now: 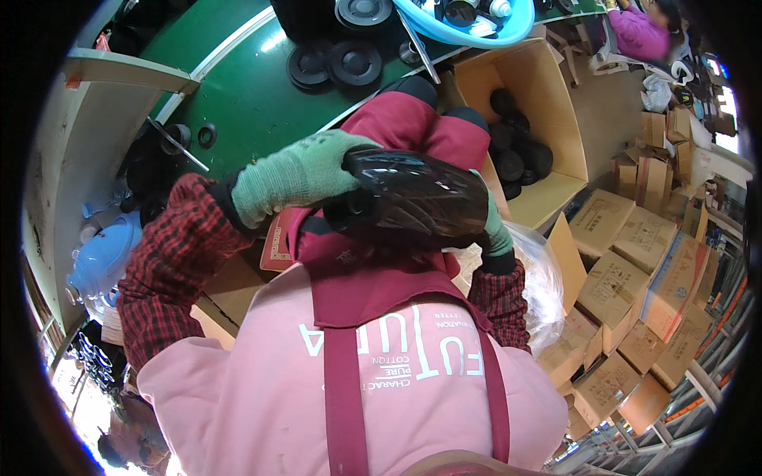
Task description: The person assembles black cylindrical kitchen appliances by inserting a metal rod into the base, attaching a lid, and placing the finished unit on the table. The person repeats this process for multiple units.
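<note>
A dark brown, glossy, see-through-looking piece with a rounded, hollow shape (421,202) lies across my lap; its exact kind I cannot make out. My left hand (305,174), in a green knit glove, grips its left end with the fingers curled over the edge. At the opposite end, my right hand (497,226) in a matching glove holds the right side. Most of the right hand's fingers are hidden behind the piece. Beneath it is a dark red apron (361,289).
Ahead stands a green worktable (246,111) with black round discs (353,63) and a blue basin (476,36) of small items. To the right, an open carton (556,119) holds several black round parts. Stacked cartons (615,285) fill the right side; clear plastic (536,278) lies nearer.
</note>
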A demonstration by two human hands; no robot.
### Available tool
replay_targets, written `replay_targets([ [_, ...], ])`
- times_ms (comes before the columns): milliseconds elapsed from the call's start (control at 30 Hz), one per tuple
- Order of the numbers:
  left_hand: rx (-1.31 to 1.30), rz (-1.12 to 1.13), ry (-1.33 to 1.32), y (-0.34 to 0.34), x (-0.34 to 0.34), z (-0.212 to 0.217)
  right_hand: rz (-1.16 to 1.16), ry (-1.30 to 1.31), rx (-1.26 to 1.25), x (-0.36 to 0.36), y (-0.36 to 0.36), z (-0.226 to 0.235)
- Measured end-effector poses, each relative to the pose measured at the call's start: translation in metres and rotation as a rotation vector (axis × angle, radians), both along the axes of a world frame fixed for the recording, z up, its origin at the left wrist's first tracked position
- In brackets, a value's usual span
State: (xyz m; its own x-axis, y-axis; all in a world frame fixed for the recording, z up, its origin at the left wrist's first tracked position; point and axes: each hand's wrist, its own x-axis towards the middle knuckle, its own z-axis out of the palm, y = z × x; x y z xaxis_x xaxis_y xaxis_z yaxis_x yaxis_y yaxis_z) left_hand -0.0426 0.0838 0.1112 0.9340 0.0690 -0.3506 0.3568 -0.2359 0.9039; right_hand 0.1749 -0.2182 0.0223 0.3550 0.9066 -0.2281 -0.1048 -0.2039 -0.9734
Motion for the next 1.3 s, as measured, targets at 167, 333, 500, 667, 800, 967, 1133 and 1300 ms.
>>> replay_targets([
  [167, -0.154, 0.243, -0.027, -0.012, -0.032, -0.053, 0.229, -0.142, -0.132, 0.011, 0.041, 0.027],
  [333, -0.244, 0.471, -0.195, -0.014, -0.071, -0.096, 0.298, -0.063, -0.097, 0.005, 0.097, 0.046],
  [500, 0.151, 0.655, -0.412, -0.024, -0.087, -0.127, 0.322, -0.182, -0.238, 0.047, 0.253, 0.067],
  [667, 0.761, 0.749, -0.462, -0.021, -0.103, -0.141, 0.103, -0.98, 0.337, 0.006, 0.428, 0.051],
  [800, 0.85, 0.754, -0.24, -0.028, -0.129, -0.142, 0.041, -1.468, -0.018, -0.025, 0.51, 0.022],
  [967, 0.593, 0.911, -0.259, -0.035, -0.165, -0.162, 0.2, -1.386, -0.156, -0.038, 0.503, 0.024],
  [1133, 0.265, 0.851, -0.331, -0.02, -0.162, -0.159, 0.224, -0.086, 0.424, -0.024, 0.384, 0.062],
  [1300, 0.08, 0.67, -0.377, -0.001, -0.121, -0.147, 0.373, -0.159, 0.488, -0.04, 0.228, 0.081],
])
